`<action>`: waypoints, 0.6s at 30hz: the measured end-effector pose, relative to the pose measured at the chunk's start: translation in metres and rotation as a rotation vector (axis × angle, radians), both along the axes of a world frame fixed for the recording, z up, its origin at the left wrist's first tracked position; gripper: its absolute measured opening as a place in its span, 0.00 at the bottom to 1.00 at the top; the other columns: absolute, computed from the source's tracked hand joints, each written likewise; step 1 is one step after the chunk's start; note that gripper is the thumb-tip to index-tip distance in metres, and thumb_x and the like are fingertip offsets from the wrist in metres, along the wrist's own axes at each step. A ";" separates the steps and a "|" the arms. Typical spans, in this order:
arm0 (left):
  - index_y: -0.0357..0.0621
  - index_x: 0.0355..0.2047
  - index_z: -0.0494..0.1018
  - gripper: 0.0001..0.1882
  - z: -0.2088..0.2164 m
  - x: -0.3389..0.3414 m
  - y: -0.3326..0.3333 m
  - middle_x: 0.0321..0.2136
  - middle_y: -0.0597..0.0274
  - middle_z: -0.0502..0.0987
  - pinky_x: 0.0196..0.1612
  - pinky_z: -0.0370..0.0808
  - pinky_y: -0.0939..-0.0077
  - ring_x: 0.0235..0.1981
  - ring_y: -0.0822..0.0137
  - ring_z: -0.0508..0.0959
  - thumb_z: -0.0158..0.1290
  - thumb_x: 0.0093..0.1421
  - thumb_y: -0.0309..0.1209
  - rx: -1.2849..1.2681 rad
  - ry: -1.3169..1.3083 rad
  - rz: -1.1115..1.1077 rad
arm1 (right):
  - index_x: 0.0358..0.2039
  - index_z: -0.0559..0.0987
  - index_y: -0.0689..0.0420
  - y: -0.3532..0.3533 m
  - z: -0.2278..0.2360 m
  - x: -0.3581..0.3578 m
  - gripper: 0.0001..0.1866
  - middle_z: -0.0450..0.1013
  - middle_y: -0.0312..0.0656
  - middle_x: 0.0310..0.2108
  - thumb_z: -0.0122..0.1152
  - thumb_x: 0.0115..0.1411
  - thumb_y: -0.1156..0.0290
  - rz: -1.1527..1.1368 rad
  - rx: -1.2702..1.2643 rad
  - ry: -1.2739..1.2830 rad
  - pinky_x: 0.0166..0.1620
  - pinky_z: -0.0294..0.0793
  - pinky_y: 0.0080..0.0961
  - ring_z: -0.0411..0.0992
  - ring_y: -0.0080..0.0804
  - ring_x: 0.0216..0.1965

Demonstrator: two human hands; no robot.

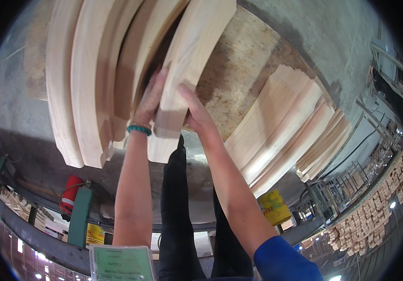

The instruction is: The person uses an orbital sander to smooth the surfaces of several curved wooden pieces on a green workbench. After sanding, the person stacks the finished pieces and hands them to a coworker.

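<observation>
Between my two hands is a long, pale, slightly curved wooden board (193, 51), tilted, its lower end toward my body. My left hand (151, 96), a green bead bracelet on its wrist, is closed along the board's left side; some of its fingers are hidden behind the wood. My right hand (194, 107) grips the right edge, thumb on the board's face. Close by on the left stand several similar curved boards (89, 84), side by side. The nearest of these is just beside my left hand.
A worn wooden panel (239, 61) lies under the work. To the right rests a row of pale boards (276, 122), with a smaller bundle (323, 143) beyond it. A red object (72, 192), a green post (80, 218) and a yellow item (275, 207) stand near my legs. Stacked timber (374, 206) lies farther right.
</observation>
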State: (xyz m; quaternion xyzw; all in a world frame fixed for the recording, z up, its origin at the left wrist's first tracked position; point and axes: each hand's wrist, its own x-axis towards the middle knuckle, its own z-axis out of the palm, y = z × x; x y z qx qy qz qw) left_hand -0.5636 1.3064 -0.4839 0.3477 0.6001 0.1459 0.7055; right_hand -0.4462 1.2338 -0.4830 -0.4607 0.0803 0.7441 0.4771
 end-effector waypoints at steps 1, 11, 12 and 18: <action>0.37 0.67 0.53 0.48 0.002 0.009 0.004 0.63 0.49 0.61 0.65 0.56 0.71 0.63 0.60 0.61 0.44 0.61 0.64 0.007 -0.035 -0.043 | 0.68 0.47 0.52 -0.001 -0.002 0.010 0.44 0.58 0.42 0.61 0.61 0.60 0.55 0.047 -0.011 -0.004 0.61 0.62 0.33 0.59 0.34 0.61; 0.47 0.68 0.52 0.44 -0.027 0.075 -0.095 0.66 0.47 0.56 0.66 0.58 0.65 0.65 0.55 0.60 0.49 0.61 0.59 0.019 -0.038 -0.211 | 0.59 0.66 0.61 -0.120 0.006 0.066 0.30 0.67 0.41 0.56 0.60 0.62 0.57 -0.117 -0.200 -0.098 0.60 0.67 0.31 0.65 0.30 0.58; 0.47 0.68 0.51 0.45 -0.022 0.095 -0.111 0.66 0.47 0.56 0.66 0.58 0.65 0.65 0.55 0.58 0.49 0.60 0.60 -0.020 -0.079 -0.194 | 0.61 0.65 0.61 -0.134 0.015 0.077 0.31 0.65 0.42 0.58 0.60 0.63 0.58 -0.138 -0.306 -0.191 0.61 0.64 0.32 0.64 0.32 0.59; 0.48 0.70 0.44 0.47 -0.007 0.151 -0.174 0.70 0.42 0.43 0.68 0.50 0.56 0.71 0.47 0.43 0.44 0.61 0.62 -0.072 -0.026 -0.372 | 0.67 0.54 0.65 -0.179 0.128 0.097 0.36 0.52 0.52 0.67 0.58 0.63 0.68 0.391 -0.203 -1.080 0.65 0.58 0.34 0.54 0.40 0.67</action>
